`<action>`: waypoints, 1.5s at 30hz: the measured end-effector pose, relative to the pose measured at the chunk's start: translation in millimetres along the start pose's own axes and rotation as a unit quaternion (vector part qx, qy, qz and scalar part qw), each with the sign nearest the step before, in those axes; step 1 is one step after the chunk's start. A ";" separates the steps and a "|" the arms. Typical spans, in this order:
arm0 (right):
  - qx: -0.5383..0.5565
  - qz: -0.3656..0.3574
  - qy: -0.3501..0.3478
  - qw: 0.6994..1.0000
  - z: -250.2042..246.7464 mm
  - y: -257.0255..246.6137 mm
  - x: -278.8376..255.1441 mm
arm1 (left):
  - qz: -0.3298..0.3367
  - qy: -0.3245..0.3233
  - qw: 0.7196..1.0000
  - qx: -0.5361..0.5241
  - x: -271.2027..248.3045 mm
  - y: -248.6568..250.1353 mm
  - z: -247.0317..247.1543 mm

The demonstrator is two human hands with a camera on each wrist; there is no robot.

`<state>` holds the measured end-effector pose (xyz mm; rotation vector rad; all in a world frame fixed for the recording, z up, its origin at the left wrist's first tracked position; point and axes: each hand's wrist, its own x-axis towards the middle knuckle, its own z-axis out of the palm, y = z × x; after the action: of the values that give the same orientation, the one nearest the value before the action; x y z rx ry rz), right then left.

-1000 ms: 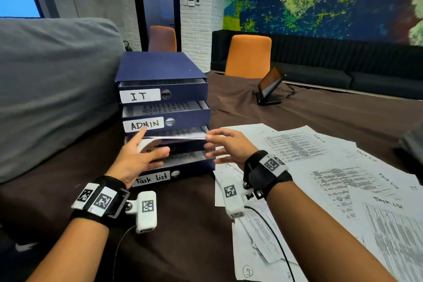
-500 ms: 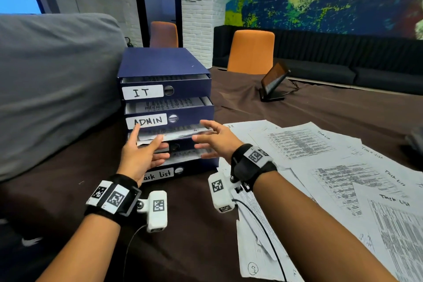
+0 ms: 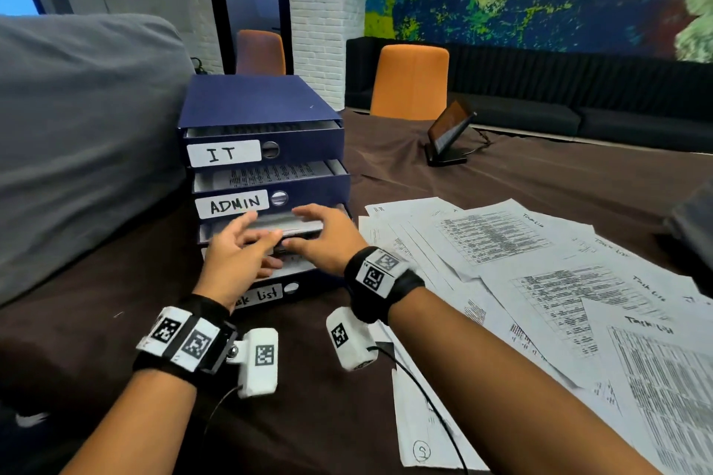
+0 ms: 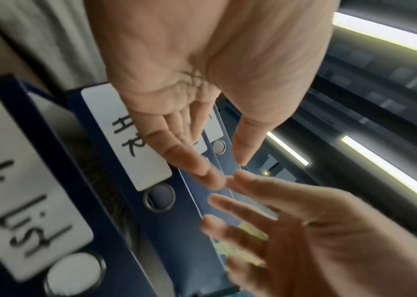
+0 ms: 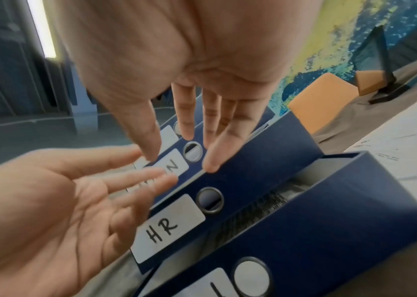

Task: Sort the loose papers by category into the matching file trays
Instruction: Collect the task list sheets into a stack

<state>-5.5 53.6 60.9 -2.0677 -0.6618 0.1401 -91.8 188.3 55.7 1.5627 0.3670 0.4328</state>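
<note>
A stack of blue file trays (image 3: 258, 104) stands on the table, labelled IT (image 3: 223, 153), ADMIN (image 3: 233, 204), HR (image 5: 168, 229) and Task list (image 4: 24, 180) from top to bottom. A white sheet (image 3: 285, 222) lies inside the HR tray under the ADMIN tray. My left hand (image 3: 239, 254) and right hand (image 3: 324, 239) hover close together in front of that tray. Both have straight fingers and hold nothing, as the wrist views confirm. In the head view they hide the HR label. Loose printed papers (image 3: 540, 270) lie spread to the right of the trays.
A big grey cushion (image 3: 85, 127) stands against the trays on the left. A tablet on a stand (image 3: 449, 135) sits further back on the brown tablecloth, with orange chairs (image 3: 411, 81) behind. A dark object (image 3: 694, 227) shows at the right edge.
The sheet that both hands held by its sides has slid fully into the HR tray. Both hands have let go and come closer together in front of it.
</note>
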 end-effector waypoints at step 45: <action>-0.121 0.256 0.128 0.950 -212.2 137.7 -236.9 | -0.303 -0.293 0.906 -0.036 -48.6 -36.1 214.8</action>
<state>-77.8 -284.0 31.8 -2.4054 0.0312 0.0849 -28.4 -21.5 13.5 1.3418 0.3373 -0.4981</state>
